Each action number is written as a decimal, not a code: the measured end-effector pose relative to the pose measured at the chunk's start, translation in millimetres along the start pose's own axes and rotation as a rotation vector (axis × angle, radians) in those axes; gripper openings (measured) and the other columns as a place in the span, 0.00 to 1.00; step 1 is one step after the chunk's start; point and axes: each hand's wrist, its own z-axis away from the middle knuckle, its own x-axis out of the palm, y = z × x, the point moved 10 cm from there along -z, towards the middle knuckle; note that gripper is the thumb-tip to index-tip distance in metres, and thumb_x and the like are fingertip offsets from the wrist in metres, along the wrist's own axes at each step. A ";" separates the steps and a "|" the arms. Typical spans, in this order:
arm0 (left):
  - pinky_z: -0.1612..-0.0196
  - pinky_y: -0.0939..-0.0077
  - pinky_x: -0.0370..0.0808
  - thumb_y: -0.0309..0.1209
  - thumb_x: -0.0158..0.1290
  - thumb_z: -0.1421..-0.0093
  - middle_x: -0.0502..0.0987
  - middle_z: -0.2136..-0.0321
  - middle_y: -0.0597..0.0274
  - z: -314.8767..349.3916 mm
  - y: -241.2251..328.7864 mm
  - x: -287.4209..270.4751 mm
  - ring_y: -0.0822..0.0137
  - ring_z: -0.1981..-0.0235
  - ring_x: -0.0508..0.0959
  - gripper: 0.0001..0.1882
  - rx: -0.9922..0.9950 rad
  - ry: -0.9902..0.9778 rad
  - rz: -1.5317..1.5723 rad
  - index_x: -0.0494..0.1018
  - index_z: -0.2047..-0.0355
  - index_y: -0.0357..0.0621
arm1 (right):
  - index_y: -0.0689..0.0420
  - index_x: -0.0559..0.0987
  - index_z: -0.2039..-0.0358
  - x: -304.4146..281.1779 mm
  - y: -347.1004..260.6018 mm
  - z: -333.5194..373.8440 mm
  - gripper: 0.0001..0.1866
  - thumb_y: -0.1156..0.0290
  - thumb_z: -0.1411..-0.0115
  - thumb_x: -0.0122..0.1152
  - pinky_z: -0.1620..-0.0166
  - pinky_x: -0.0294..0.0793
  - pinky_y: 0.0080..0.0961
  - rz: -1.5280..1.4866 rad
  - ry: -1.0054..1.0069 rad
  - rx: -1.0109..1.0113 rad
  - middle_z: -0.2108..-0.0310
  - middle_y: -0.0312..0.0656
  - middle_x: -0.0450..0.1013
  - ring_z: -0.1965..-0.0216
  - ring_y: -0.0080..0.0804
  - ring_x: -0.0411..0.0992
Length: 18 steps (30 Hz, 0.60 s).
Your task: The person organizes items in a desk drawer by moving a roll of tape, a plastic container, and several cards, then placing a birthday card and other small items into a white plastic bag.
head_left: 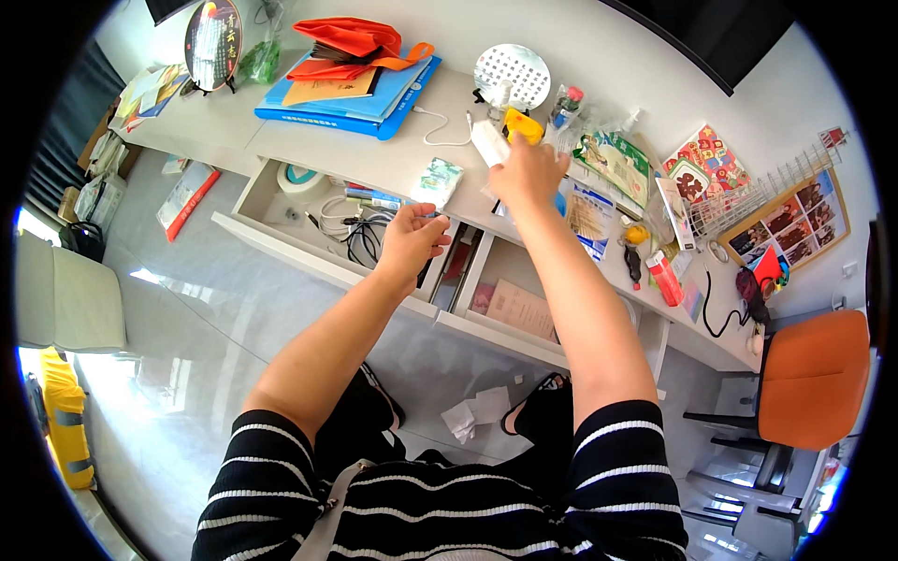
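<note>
My right hand (529, 174) reaches over the desk, its fingers closed at the end of a white oblong packet (488, 142). A yellow object (522, 126) lies just beyond those fingers. My left hand (412, 245) hovers above the right end of an open drawer (271, 234), fingers curled; whatever they may hold is hidden. Inside that drawer are a roll of white tape (301, 184) and coiled cables (363, 234). A small pale green-patterned packet (438, 182) rests on the desk just beyond my left hand. Under my right forearm, a second open drawer (475, 280) contains a pinkish booklet (520, 309).
A blue folder (327, 117) with an orange bag (351, 47) on top occupies the back left of the desk. A round plaque (513, 77) stands behind my right hand. Packages and a photo board (786, 220) crowd the right. An orange chair (814, 379) and floor papers (477, 413) are nearer.
</note>
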 end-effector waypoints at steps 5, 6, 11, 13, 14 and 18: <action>0.64 0.79 0.72 0.33 0.51 0.39 0.75 0.70 0.63 1.1 20.6 -1.7 0.74 0.71 0.74 0.11 0.140 0.035 0.083 0.68 0.60 0.40 | 0.65 0.70 0.48 -4.1 29.8 13.3 0.34 0.66 0.57 0.66 0.61 0.73 0.28 -1.055 -0.034 0.143 0.65 0.48 0.77 0.68 0.36 0.76; 0.64 0.79 0.72 0.33 0.50 0.38 0.75 0.70 0.63 2.1 25.2 0.9 0.74 0.71 0.74 0.12 0.179 0.005 0.118 0.68 0.58 0.39 | 0.66 0.70 0.48 0.8 28.3 22.2 0.33 0.68 0.56 0.66 0.62 0.73 0.26 -1.171 -0.103 0.169 0.66 0.48 0.77 0.68 0.34 0.76; 0.62 0.78 0.73 0.35 0.50 0.38 0.75 0.63 0.58 15.1 26.5 16.9 0.73 0.67 0.75 0.22 0.152 -0.054 0.024 0.62 0.47 0.38 | 0.66 0.72 0.51 0.5 26.1 70.5 0.26 0.72 0.52 0.64 0.61 0.73 0.25 -1.134 -0.204 0.104 0.63 0.50 0.77 0.64 0.33 0.76; 0.59 0.76 0.72 0.36 0.51 0.38 0.74 0.56 0.57 17.3 17.7 30.8 0.70 0.62 0.76 0.30 0.107 -0.160 -0.031 0.54 0.40 0.40 | 0.64 0.74 0.54 0.7 38.7 69.4 0.23 0.71 0.52 0.64 0.59 0.73 0.28 -0.912 -0.096 0.003 0.62 0.51 0.76 0.63 0.38 0.76; 0.58 0.75 0.72 0.37 0.51 0.39 0.73 0.55 0.56 19.5 12.7 35.9 0.69 0.61 0.75 0.31 0.086 -0.178 -0.036 0.53 0.39 0.41 | 0.63 0.75 0.55 7.2 47.6 64.2 0.22 0.70 0.52 0.64 0.58 0.73 0.28 -0.867 -0.065 -0.001 0.62 0.51 0.76 0.62 0.39 0.76; 0.54 0.71 0.70 0.39 0.53 0.40 0.69 0.49 0.54 24.2 -0.5 55.6 0.66 0.56 0.74 0.36 0.030 -0.260 -0.045 0.48 0.37 0.42 | 0.63 0.77 0.59 29.5 77.7 47.3 0.19 0.69 0.51 0.64 0.57 0.73 0.29 -0.848 -0.020 0.144 0.61 0.52 0.76 0.61 0.41 0.76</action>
